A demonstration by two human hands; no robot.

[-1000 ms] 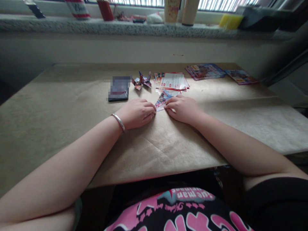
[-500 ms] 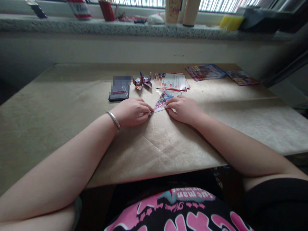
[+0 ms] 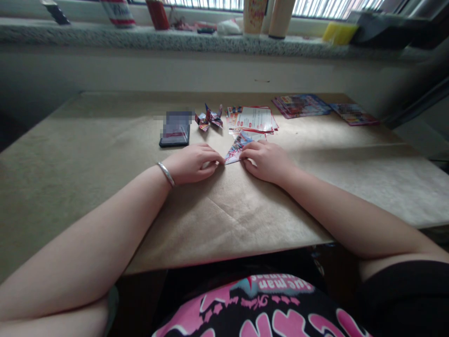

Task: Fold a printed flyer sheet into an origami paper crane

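- The folded paper [image 3: 234,150] lies on the table [image 3: 224,206] in the middle, between your two hands, maybe so that the table gives you something firm to press on.
- Your right hand [image 3: 269,160] has its finger and thumb close together on the paper's right part, so the grip is narrow and holds the paper. This seems to keep it from sliding.
- Your left hand [image 3: 194,163] has its fingertips at the paper's left tip, maybe to keep that corner neat. The fingers are bent and nearly together, but I cannot tell if they pinch the tip or just press it.
- The paper looks thin and pointy, with bright pictures on top and a pale strip along the near edge.
- Just past it is a pile of printed sheets [image 3: 255,119], thin and flat with red edges. The far tip comes close to them, but I cannot tell if they touch.
- Left of that pile stand two small folded paper shapes [image 3: 213,118], with sharp points sticking up.
- Farther left is a dark, flat phone [image 3: 175,131], perhaps put there to be easy to see.
- Far right, a shiny stack of cards [image 3: 301,105] lies out of your arms' way.
- The tan tabletop looks smooth, with a few creases.
- On your left wrist is a round, silvery bracelet [image 3: 165,174].
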